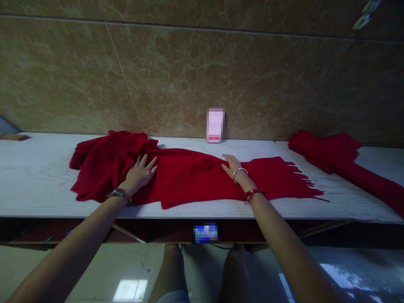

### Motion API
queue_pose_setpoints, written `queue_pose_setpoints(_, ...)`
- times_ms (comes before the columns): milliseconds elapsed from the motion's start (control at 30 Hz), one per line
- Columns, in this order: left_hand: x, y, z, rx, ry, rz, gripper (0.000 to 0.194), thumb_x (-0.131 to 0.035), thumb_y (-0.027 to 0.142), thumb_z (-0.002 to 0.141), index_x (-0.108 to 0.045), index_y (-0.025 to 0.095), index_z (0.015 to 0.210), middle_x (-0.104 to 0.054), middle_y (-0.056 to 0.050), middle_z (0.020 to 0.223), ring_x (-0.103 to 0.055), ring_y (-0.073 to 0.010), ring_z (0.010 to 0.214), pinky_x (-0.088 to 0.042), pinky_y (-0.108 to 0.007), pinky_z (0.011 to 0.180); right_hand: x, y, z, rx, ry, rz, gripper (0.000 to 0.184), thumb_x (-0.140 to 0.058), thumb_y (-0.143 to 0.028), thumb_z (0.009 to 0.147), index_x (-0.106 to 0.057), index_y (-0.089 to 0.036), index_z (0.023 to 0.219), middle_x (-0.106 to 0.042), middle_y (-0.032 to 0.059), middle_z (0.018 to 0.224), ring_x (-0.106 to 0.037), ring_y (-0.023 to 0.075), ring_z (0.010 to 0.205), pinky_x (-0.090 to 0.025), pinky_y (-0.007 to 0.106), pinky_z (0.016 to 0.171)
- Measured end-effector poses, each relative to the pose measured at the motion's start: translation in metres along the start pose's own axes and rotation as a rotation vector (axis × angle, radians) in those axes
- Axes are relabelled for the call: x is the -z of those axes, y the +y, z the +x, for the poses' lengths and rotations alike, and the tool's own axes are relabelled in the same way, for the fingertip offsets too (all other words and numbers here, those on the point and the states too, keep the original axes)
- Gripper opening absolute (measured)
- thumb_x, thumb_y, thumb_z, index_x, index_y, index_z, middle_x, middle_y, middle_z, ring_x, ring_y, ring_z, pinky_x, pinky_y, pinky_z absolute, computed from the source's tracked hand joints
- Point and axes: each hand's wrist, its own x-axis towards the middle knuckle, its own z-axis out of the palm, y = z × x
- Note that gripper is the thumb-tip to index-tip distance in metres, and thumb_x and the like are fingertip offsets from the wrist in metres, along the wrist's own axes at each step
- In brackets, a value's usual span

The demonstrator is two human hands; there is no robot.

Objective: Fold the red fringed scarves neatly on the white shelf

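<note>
A red scarf point(195, 176) lies lengthwise along a white wood-grain table point(38, 181). Its right end is spread flat, with the fringe pointing right, while the left part is heaped in loose folds. My left hand point(139, 174) rests palm down with fingers spread, at the edge of the bunched folds. On the flatter stretch, toward the fringe, my right hand point(235, 168) touches the cloth with its fingers stretched out. Neither hand grips the fabric. The underside of the scarf is hidden.
Against the tiled wall point(176, 75) stands a pink box-like object point(215, 125), blurred out. More red cloth point(334, 155) lies at the table's right. Below the tabletop a lit screen point(205, 233) sits on a shelf, also blurred. A brown strip point(14, 136) is at far left.
</note>
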Motion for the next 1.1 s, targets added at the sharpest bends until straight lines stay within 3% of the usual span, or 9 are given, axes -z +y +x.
queue_pose_setpoints(100,0.010,0.002,-0.006,-0.044,0.050,0.081,0.048,-0.033,0.015,0.086,-0.049,0.017,0.132,-0.031,-0.017,0.146,-0.020,-0.0333,0.137,-0.028,-0.055,0.105,0.000,0.000,0.000,0.004,0.014,0.015,0.045,-0.052,-0.013,0.074,-0.056,-0.016,0.119,-0.058,0.0127,0.119,-0.054,0.0230,0.112,-0.038,0.044,0.103)
queue_pose_setpoints(233,0.011,0.030,-0.004,-0.181,0.072,0.032,0.056,-0.031,0.004,0.082,-0.048,0.020,0.132,-0.029,-0.014,0.148,-0.021,-0.0281,0.138,-0.027,-0.049,0.108,0.002,-0.003,0.000,0.009,0.030,0.017,0.045,-0.053,-0.012,0.073,-0.058,-0.019,0.117,-0.061,0.0101,0.116,-0.055,0.0222,0.109,-0.041,0.044,0.101)
queue_pose_setpoints(433,0.001,0.073,0.033,-0.261,-0.115,-0.107,0.049,-0.035,0.020,0.089,-0.040,0.011,0.137,-0.036,-0.019,0.144,-0.033,-0.0264,0.133,-0.032,-0.040,0.106,0.012,-0.012,0.000,-0.021,0.066,0.000,0.038,-0.050,-0.006,0.069,-0.065,-0.019,0.102,-0.068,0.0080,0.103,-0.061,0.0215,0.096,-0.048,0.042,0.092)
queue_pose_setpoints(600,-0.003,0.103,0.048,-0.177,-0.346,-0.127,0.067,-0.049,0.036,0.086,-0.020,0.025,0.145,-0.012,-0.015,0.153,-0.010,-0.0333,0.139,-0.026,-0.058,0.103,0.021,-0.021,0.000,-0.055,0.128,0.004,0.032,-0.046,-0.005,0.071,-0.069,-0.020,0.087,-0.071,0.0063,0.087,-0.064,0.0212,0.083,-0.051,0.041,0.083)
queue_pose_setpoints(767,-0.003,0.110,0.064,-0.158,-0.430,-0.140,0.091,-0.067,0.032,0.071,-0.014,0.027,0.145,-0.010,-0.016,0.153,-0.008,-0.0370,0.139,-0.027,-0.061,0.101,0.032,-0.036,-0.005,0.030,0.160,0.174,0.021,-0.052,-0.012,0.074,-0.069,-0.020,0.083,-0.072,0.0053,0.087,-0.066,0.0196,0.082,-0.052,0.037,0.081)
queue_pose_setpoints(867,-0.006,0.106,0.071,-0.240,-0.392,-0.149,0.087,-0.066,0.030,0.072,-0.019,0.029,0.144,-0.021,-0.015,0.151,-0.011,-0.0353,0.139,-0.019,-0.063,0.103,0.037,-0.043,-0.010,0.117,0.033,0.396,0.015,-0.058,-0.019,0.073,-0.070,-0.019,0.082,-0.072,0.0042,0.085,-0.066,0.0177,0.080,-0.053,0.034,0.078)
queue_pose_setpoints(967,-0.011,0.099,0.074,-0.360,-0.311,-0.162,0.069,-0.060,0.028,0.077,-0.031,0.026,0.140,-0.046,-0.013,0.137,-0.034,-0.0318,0.131,-0.016,-0.063,0.103,0.041,-0.044,-0.012,0.134,-0.135,0.550,0.016,-0.060,-0.024,0.073,-0.070,-0.018,0.085,-0.072,0.0045,0.085,-0.066,0.0157,0.077,-0.053,0.032,0.076)
queue_pose_setpoints(1033,-0.015,0.096,0.076,-0.451,-0.277,-0.190,0.055,-0.057,0.023,0.078,-0.044,0.022,0.132,-0.060,-0.010,0.116,-0.051,-0.0279,0.114,-0.027,-0.056,0.101,0.041,-0.042,-0.011,0.082,-0.139,0.588,0.019,-0.060,-0.025,0.074,-0.069,-0.018,0.089,-0.071,0.0059,0.090,-0.066,0.0159,0.081,-0.054,0.031,0.076)
queue_pose_setpoints(1100,-0.018,0.093,0.078,-0.536,-0.256,-0.247,0.042,-0.054,0.018,0.079,-0.054,0.019,0.121,-0.064,-0.007,0.097,-0.058,-0.0227,0.097,-0.040,-0.044,0.093,0.041,-0.038,-0.010,-0.017,-0.045,0.542,0.023,-0.062,-0.023,0.073,-0.067,-0.017,0.094,-0.070,0.0084,0.099,-0.065,0.0173,0.089,-0.054,0.032,0.079)
